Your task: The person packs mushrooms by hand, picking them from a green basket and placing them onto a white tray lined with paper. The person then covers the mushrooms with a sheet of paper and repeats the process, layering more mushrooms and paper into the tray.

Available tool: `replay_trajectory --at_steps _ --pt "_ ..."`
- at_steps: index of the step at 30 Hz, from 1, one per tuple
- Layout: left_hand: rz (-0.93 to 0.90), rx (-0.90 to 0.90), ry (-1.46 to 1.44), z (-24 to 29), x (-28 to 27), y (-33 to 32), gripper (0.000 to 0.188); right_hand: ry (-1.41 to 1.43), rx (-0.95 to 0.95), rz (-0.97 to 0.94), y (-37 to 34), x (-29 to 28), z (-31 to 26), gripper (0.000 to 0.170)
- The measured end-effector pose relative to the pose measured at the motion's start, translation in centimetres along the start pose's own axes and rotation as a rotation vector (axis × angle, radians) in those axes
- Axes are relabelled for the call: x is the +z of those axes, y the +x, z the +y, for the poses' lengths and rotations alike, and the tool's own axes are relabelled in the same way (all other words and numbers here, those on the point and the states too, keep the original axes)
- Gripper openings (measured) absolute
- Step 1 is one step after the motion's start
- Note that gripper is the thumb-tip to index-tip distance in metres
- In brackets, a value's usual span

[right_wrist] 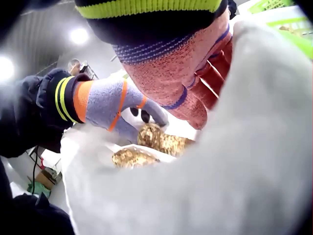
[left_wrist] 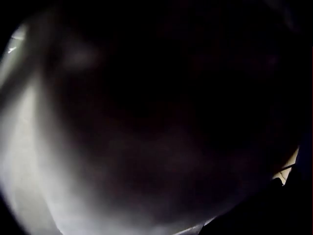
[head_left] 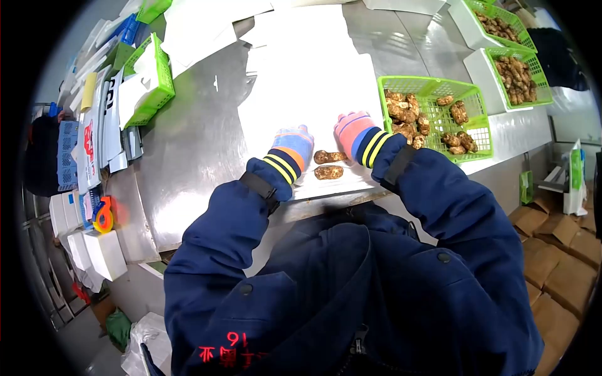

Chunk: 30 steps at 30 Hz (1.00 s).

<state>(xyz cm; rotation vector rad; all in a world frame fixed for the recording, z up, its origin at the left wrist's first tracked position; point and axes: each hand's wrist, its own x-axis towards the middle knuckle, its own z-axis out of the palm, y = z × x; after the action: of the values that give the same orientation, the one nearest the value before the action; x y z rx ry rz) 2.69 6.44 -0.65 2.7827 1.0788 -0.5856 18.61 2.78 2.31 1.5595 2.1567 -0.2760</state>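
Observation:
Two brown, knobbly tubers (head_left: 329,172) (right_wrist: 164,141) lie side by side on white sheets (head_left: 301,69), with a white fold between them in the right wrist view. My left hand (head_left: 293,147) (right_wrist: 110,105), in a purple and orange glove, has its fingers curved downward near one tuber's end, the thumb apart from them. On the other side is my right hand (head_left: 359,135) (right_wrist: 171,73) in a pink glove. Its fingers are bent and partly hidden behind pale, blurred material, so its hold is unclear. The left wrist view is almost wholly dark.
A green basket (head_left: 433,80) with several tubers stands right of the sheets. More filled baskets (head_left: 520,78) are at the far right. At the left are another green basket (head_left: 164,75), packets and an orange tape dispenser (head_left: 104,215). Cardboard (head_left: 558,279) lies low at the right.

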Motion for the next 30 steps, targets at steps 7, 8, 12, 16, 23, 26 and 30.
replay_trajectory --at_steps 7,8,12,16,23,26,30 --pt "-0.087 -0.015 -0.170 -0.3 2.3 1.2 0.019 -0.044 0.009 -0.139 0.7 -0.2 -0.5 0.031" --pt "-0.124 -0.041 -0.217 -0.5 2.6 1.3 0.019 -0.061 0.009 -0.159 0.8 0.0 -0.6 0.030" --pt "0.111 -0.059 -0.156 -0.4 0.5 -0.1 0.022 0.036 0.010 0.010 -0.2 0.0 -0.1 0.033" --pt "0.217 0.023 -0.014 -1.9 -1.6 -0.6 0.020 -0.072 -0.040 0.122 -1.3 -1.3 0.6 0.025" --pt "-0.128 0.072 -0.043 -1.0 -0.9 2.2 0.019 -0.071 -0.027 -0.101 1.9 0.5 0.1 0.023" --pt "-0.215 0.105 -0.044 -0.5 -0.5 2.3 0.022 0.029 0.019 -0.242 2.8 0.7 -0.8 0.020" --pt "-0.144 0.118 -0.100 -1.6 2.9 3.8 0.022 0.036 -0.052 -0.220 4.3 2.5 -0.4 0.018"
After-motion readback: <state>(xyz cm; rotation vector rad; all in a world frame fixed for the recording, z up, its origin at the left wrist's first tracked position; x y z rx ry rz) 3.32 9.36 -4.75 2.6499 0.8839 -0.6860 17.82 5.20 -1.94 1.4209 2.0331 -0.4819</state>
